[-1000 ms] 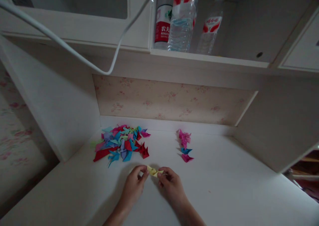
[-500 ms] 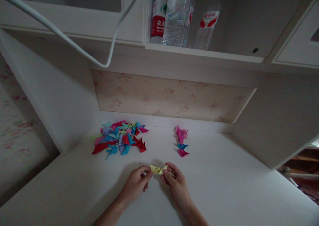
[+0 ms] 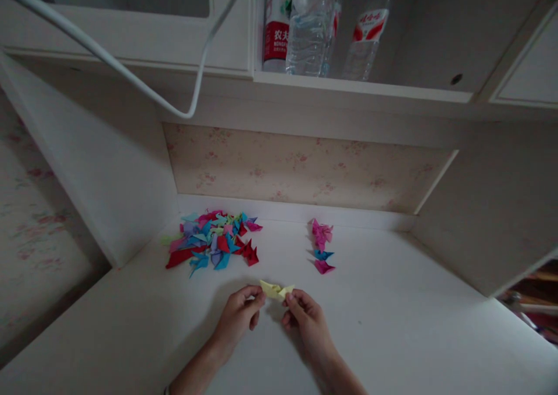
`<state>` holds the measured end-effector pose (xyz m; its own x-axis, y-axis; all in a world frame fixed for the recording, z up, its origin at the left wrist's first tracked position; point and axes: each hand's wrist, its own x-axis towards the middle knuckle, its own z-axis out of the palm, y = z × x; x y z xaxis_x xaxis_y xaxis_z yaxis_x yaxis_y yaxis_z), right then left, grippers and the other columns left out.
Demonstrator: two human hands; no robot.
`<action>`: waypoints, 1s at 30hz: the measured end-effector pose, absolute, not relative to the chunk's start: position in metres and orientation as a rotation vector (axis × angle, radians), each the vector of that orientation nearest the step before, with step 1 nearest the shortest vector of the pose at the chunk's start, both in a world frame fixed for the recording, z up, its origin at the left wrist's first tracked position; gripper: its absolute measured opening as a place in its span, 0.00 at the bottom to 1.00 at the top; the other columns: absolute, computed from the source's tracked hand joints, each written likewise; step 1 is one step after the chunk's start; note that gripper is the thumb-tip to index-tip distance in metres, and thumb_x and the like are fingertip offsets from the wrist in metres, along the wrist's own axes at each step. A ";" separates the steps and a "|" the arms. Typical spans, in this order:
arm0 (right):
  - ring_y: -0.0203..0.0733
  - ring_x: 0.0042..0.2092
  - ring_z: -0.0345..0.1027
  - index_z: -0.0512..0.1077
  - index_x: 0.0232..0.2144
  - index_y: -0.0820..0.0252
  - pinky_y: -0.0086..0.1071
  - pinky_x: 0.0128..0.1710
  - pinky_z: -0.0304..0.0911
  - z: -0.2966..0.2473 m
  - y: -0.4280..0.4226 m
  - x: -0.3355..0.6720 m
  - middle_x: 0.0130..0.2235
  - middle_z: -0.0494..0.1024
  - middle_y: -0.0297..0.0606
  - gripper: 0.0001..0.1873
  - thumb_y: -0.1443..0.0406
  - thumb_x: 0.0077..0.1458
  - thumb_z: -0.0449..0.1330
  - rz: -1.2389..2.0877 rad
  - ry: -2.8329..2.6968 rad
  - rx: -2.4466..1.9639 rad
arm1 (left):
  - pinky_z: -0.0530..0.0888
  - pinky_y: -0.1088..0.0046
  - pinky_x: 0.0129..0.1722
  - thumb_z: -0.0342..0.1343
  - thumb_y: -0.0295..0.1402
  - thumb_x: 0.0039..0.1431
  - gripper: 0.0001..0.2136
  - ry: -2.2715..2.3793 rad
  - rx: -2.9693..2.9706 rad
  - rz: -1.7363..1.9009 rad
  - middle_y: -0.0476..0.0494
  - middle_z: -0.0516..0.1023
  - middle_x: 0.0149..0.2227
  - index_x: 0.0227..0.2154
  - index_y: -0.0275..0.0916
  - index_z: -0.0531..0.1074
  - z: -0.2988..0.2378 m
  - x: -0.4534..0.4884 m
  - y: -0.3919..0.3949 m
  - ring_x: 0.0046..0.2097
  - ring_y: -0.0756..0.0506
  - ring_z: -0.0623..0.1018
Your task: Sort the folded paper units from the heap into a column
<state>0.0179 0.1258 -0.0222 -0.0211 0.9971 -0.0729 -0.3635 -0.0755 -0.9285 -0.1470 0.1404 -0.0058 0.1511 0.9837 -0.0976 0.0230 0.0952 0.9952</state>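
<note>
A small yellow folded paper boat (image 3: 275,290) is stretched between my two hands, just above the white desk. My left hand (image 3: 239,313) pinches its left tip between thumb and fingers. At the right end, my right hand (image 3: 306,316) grips it the same way, thumb in front. Beyond my left hand lies a heap of folded paper pieces (image 3: 213,241) in red, blue, pink, purple and green. Farther off on the right, a short row holds a crumpled-looking pink folded piece (image 3: 322,234), a blue folded piece (image 3: 323,255) and a magenta folded piece (image 3: 324,266).
The white desk (image 3: 392,325) runs back to a panel of flowered wallpaper (image 3: 279,162), with side panels left and right. Overhead, a shelf holds several plastic bottles (image 3: 310,38). A bent white tube (image 3: 131,84) hangs down at upper left.
The yellow paper boat has risen slightly and its ends are pulled a little wider apart, both hands still on it. The camera view has shifted a little.
</note>
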 end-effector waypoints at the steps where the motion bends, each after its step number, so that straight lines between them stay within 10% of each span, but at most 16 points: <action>1: 0.31 0.20 0.61 0.72 0.28 0.62 0.26 0.21 0.54 -0.022 0.126 0.018 0.23 0.71 0.33 0.19 0.51 0.48 0.64 1.415 -0.896 -0.979 | 0.54 0.79 0.17 0.55 0.47 0.51 0.17 1.132 1.204 1.027 0.58 0.60 0.14 0.31 0.35 0.71 -0.006 -0.147 0.141 0.16 0.54 0.58; 30: 0.26 0.18 0.53 0.72 0.30 0.64 0.23 0.18 0.45 -0.020 0.122 0.019 0.19 0.66 0.29 0.21 0.50 0.51 0.62 1.343 -0.987 -1.023 | 0.52 0.78 0.18 0.56 0.36 0.50 0.08 1.028 1.149 1.003 0.58 0.57 0.14 0.25 0.37 0.68 -0.012 -0.148 0.142 0.17 0.55 0.56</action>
<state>0.0190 0.1221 -0.0205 0.0009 0.9997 -0.0258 -0.2734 -0.0245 -0.9616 -0.1482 0.1418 -0.0120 0.2280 0.9677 -0.1076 -0.0838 0.1296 0.9880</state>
